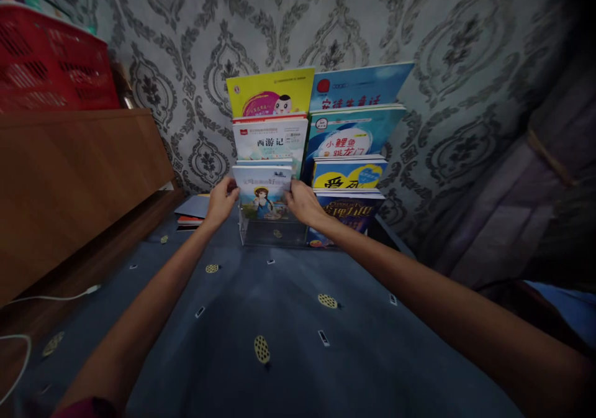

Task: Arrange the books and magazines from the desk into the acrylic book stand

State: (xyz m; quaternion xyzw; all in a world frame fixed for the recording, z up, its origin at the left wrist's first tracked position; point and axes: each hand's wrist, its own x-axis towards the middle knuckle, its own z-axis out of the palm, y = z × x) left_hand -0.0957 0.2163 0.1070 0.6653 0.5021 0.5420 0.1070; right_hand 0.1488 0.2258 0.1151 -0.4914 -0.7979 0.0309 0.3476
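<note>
The pale book [262, 194] is upright in the front-left part of the clear stand [274, 242], its lower edge above the base. The left hand [223, 199] and right hand [302, 200] grip its opposite side edges, apparently to keep it level and its cover unobstructed. That cover shows a braided figure in a yellow hat. Behind, the white book [270, 138] and yellow book [272, 92] rise in tiers, likely so each title shows.

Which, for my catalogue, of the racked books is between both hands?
The front-left illustrated book, showing a yellow-hatted figure: only it has the left hand and right hand at its sides.
</note>
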